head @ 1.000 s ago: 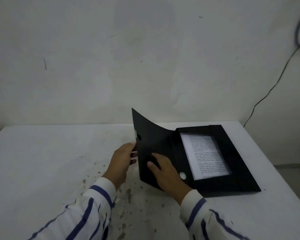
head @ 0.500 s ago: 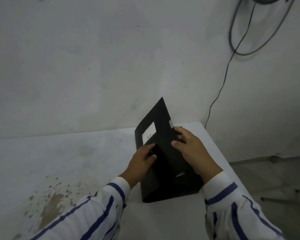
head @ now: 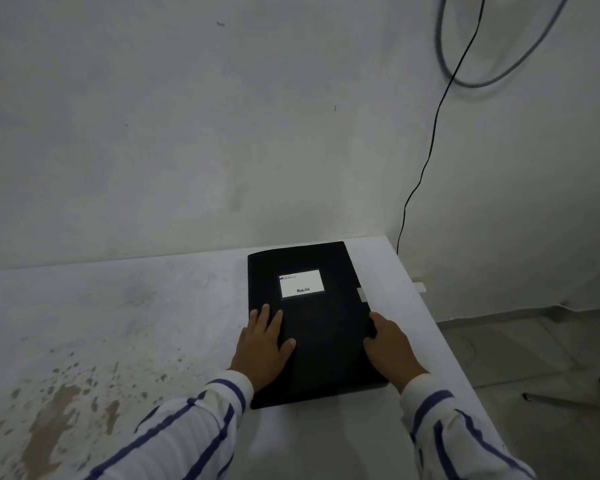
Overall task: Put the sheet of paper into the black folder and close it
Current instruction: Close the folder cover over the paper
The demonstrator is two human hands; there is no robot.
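Observation:
The black folder (head: 323,337) lies flat and closed on the white table (head: 118,323), near its right edge, with a white label (head: 301,283) on the cover. My left hand (head: 264,344) rests flat on the folder's left side, fingers spread. My right hand (head: 388,344) grips the folder's right edge, fingers curled around it. The sheet of paper is hidden from view.
The table's right edge (head: 440,341) runs just beside the folder, with floor beyond. A black cable (head: 426,161) hangs down the wall behind the table's far right corner. Brown stains (head: 56,403) mark the table's near left.
The folder's cover, open a second ago with the printed sheet showing inside, has swung down shut. Both hands have moved onto the closed folder.

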